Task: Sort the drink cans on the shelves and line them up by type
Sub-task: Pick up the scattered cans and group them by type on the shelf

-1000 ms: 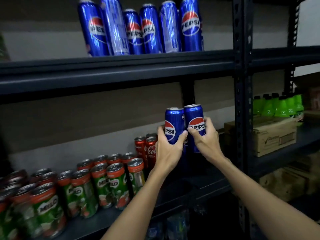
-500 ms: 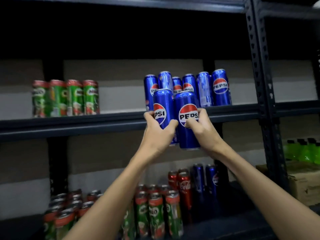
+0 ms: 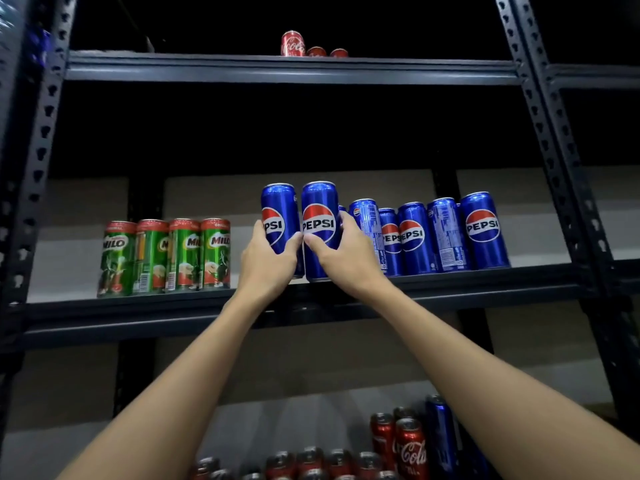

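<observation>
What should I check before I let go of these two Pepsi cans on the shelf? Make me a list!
1. Left hand grips the left Pepsi can: ok.
2. Right hand grips the right Pepsi can: ok.
3. Both cans upright: ok.
4. Can bottoms resting flat on the middle shelf: cannot tell, the hands hide them.
5. Cans go beside the Pepsi row, not the Milo cans: ok, same kind right next to them.
6. Gap left between the Pepsi and Milo groups: ok.
</observation>
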